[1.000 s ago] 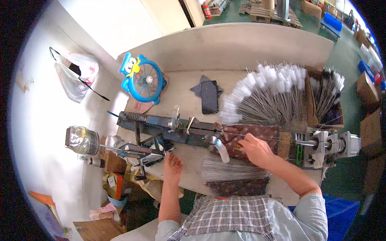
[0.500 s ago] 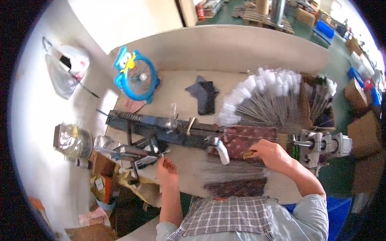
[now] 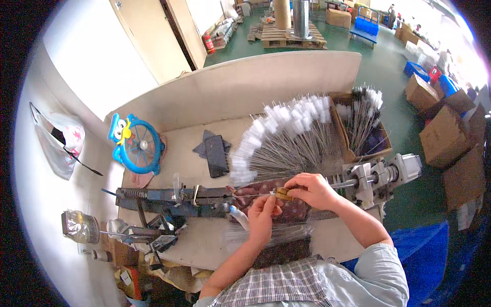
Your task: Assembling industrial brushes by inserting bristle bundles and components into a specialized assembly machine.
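My right hand (image 3: 310,190) pinches a small brass-coloured piece (image 3: 281,194) on a thin metal rod (image 3: 250,195) that runs left over the bench machine (image 3: 174,198). My left hand (image 3: 264,214) has its fingers closed on the same rod and piece, just below and left of the right hand. Both hands hover over a dark patterned fabric (image 3: 294,210). Behind them lies a wide fan of thin metal rods with white tips (image 3: 286,138). A smaller loose bundle of rods (image 3: 266,234) lies under my left wrist.
A motor unit (image 3: 383,176) sits at the machine's right end. A cardboard box of rods (image 3: 364,123) stands at the back right. A blue desk fan (image 3: 137,144), a dark phone (image 3: 216,156), a clear jar (image 3: 79,225) and a hanging plastic bag (image 3: 59,140) are to the left.
My left hand has come right from the machine's left end to meet my right hand at the rod. The view has tilted up toward the room.
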{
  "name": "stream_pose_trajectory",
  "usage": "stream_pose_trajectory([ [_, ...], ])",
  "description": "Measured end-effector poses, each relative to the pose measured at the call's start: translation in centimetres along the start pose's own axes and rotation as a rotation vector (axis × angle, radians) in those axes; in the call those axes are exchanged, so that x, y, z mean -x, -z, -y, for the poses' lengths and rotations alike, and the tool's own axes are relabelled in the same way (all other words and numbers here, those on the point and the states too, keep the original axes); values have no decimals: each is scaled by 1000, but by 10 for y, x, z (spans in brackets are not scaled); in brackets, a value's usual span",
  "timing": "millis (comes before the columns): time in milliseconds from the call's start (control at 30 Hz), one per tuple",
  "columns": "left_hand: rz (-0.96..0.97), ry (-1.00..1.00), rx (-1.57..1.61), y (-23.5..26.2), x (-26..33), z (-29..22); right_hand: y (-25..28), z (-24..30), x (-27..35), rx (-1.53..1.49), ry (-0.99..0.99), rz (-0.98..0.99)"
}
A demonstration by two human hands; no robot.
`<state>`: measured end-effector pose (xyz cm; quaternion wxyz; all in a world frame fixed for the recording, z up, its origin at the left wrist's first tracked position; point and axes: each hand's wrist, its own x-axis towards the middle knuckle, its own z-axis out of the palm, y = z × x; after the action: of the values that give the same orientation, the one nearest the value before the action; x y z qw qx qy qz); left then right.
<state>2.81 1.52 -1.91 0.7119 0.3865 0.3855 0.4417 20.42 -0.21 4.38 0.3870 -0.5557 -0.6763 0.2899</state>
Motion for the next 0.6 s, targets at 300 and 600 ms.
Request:
stream_pose_trajectory([
  [300, -316, -145, 46, 16, 3, -7, 0, 10, -15, 276, 372, -79],
  [600, -278, 15, 196, 25, 2, -23, -71, 0, -58, 452, 354, 34],
])
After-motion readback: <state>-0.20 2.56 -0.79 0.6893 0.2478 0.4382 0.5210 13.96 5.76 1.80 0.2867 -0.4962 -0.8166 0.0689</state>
